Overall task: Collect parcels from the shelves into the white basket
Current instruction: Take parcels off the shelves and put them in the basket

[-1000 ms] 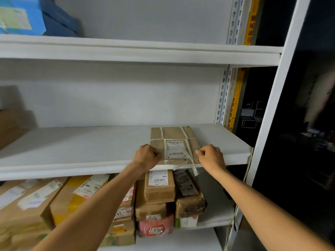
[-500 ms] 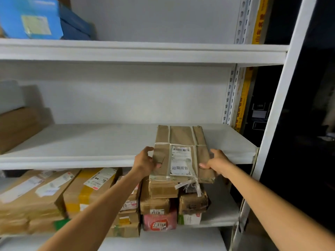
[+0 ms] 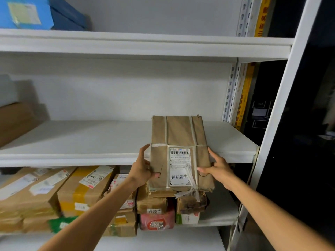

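gripping brown parcel [image 3: 178,134] at both sides, left hand [image 3: 143,169] and right hand [image 3: 219,171]; dangling strap [image 3: 190,193] may snag shelf edge [image 3: 72,160].

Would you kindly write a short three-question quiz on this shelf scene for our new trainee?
1. True or false: the left hand and the right hand both hold the parcel.
2. Where does the red packet lie? A) above the middle shelf B) below it C) in a hand.
3. Fill in: the box at upper left is ____ in colour.
Key: 1 true; 2 B; 3 blue.
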Tool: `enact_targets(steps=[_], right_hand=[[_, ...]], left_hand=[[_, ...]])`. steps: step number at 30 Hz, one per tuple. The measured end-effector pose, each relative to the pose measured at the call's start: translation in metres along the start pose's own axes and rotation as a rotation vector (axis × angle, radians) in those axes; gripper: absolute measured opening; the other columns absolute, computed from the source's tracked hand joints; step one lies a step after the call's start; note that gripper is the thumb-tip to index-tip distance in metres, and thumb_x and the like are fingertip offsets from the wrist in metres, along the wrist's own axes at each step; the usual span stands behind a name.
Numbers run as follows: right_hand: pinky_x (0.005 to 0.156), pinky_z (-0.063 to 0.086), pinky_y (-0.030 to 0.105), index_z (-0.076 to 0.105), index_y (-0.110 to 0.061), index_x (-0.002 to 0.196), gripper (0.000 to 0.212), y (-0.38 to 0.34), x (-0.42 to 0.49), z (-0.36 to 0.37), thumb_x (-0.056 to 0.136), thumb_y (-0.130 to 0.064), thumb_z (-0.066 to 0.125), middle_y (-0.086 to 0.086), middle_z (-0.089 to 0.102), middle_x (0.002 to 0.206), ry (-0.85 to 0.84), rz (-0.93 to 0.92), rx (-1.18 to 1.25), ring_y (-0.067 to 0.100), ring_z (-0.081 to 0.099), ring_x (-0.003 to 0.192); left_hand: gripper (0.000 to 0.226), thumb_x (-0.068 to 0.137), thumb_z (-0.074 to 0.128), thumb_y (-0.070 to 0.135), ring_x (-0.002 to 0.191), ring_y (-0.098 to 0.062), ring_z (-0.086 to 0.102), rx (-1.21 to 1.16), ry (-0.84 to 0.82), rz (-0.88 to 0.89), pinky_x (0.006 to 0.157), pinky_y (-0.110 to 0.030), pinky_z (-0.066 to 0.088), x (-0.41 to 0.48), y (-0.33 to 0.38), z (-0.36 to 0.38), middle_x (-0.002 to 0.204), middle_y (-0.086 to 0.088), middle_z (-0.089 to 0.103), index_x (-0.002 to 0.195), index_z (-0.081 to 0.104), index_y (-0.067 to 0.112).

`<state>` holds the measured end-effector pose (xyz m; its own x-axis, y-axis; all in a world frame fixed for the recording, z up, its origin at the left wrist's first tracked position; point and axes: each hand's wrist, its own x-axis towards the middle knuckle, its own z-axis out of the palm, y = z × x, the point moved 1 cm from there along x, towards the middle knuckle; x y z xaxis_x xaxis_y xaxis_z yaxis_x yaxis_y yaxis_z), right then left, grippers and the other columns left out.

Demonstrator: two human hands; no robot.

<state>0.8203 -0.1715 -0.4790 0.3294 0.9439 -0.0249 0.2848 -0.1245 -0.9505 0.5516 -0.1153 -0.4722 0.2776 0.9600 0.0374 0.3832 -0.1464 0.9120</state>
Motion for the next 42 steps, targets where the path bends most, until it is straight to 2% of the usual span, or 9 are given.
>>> enact_targets(steps=[11,15,17,20,24,28,34,37,42], right_hand=[[0.092,0.052,0.052,0.02,-0.048,0.147,0.11,-0.003,-0.031,0.013,0.072,0.011,0.075,-0.009,0.056,0.122,-0.028,0.083,0.037,0.019,0.059,0.111],[0.069,0.059,0.036,0.021,-0.046,0.147,0.109,-0.009,-0.063,0.033,0.073,0.016,0.071,-0.002,0.058,0.117,0.044,0.102,0.061,0.012,0.062,0.097],[0.064,0.058,0.03,0.021,-0.045,0.147,0.109,-0.012,-0.081,0.046,0.073,0.019,0.07,0.002,0.061,0.117,0.114,0.115,0.081,0.013,0.063,0.098],[0.069,0.056,0.027,0.024,-0.047,0.146,0.112,-0.012,-0.107,0.063,0.069,0.018,0.072,0.004,0.067,0.115,0.212,0.088,0.08,0.015,0.064,0.105],[0.074,0.055,0.022,0.026,-0.045,0.146,0.114,-0.017,-0.158,0.076,0.066,0.019,0.075,-0.002,0.066,0.113,0.403,0.075,0.043,0.007,0.063,0.1],[0.09,0.053,0.035,0.023,-0.041,0.15,0.114,-0.02,-0.231,0.081,0.066,0.014,0.078,0.0,0.062,0.117,0.615,0.137,-0.028,0.016,0.058,0.11],[0.101,0.046,0.045,0.019,-0.033,0.151,0.109,-0.032,-0.358,0.094,0.07,0.014,0.075,0.001,0.062,0.115,0.922,0.197,-0.143,0.019,0.057,0.11],[0.09,0.053,0.042,0.022,-0.043,0.144,0.103,-0.036,-0.432,0.106,0.074,0.013,0.073,0.004,0.064,0.114,1.062,0.206,-0.181,0.021,0.06,0.103],[0.06,0.056,0.029,0.023,-0.034,0.151,0.109,-0.026,-0.555,0.141,0.067,0.026,0.058,0.017,0.071,0.09,1.356,0.326,-0.17,0.018,0.063,0.07]], left_hand=[[0.111,0.065,0.074,-0.018,0.094,-0.037,0.063,-0.097,-0.163,0.044,0.088,-0.044,0.054,0.003,-0.01,-0.018,0.098,-0.02,0.057,0.147,0.024,0.039],[0.122,0.043,0.079,0.006,0.089,-0.036,0.067,-0.098,-0.256,0.146,0.079,-0.054,0.056,0.02,-0.035,-0.031,0.093,-0.023,0.067,0.146,0.024,0.04],[0.121,0.045,0.081,0.002,0.08,-0.031,0.069,-0.092,-0.322,0.201,0.074,-0.049,0.058,0.021,-0.039,-0.038,0.083,-0.021,0.068,0.147,0.023,0.034],[0.107,0.063,0.073,-0.02,0.079,-0.013,0.066,-0.139,-0.398,0.249,0.065,-0.023,0.055,0.017,-0.046,-0.045,0.083,-0.004,0.066,0.143,0.026,0.032],[0.109,0.059,0.079,-0.012,0.103,-0.021,0.061,-0.118,-0.48,0.306,0.087,-0.041,0.055,0.011,-0.054,-0.038,0.105,-0.002,0.064,0.132,0.029,0.051],[0.105,0.058,0.079,-0.006,0.112,-0.019,0.057,-0.221,-0.712,0.364,0.094,-0.043,0.05,-0.025,-0.043,-0.016,0.116,0.0,0.061,0.135,0.033,0.047],[0.108,0.059,0.077,-0.016,0.096,-0.021,0.061,-0.233,-0.899,0.443,0.074,-0.028,0.052,-0.099,-0.014,0.03,0.095,-0.001,0.059,0.14,0.032,0.04],[0.11,0.06,0.076,-0.018,0.095,-0.019,0.062,-0.267,-1.058,0.49,0.072,-0.025,0.053,-0.152,-0.001,0.047,0.094,-0.005,0.062,0.14,0.031,0.043],[0.113,0.06,0.082,-0.011,0.096,-0.015,0.062,-0.234,-1.276,0.609,0.077,-0.03,0.056,-0.25,0.012,0.064,0.102,0.0,0.062,0.142,0.03,0.048]])
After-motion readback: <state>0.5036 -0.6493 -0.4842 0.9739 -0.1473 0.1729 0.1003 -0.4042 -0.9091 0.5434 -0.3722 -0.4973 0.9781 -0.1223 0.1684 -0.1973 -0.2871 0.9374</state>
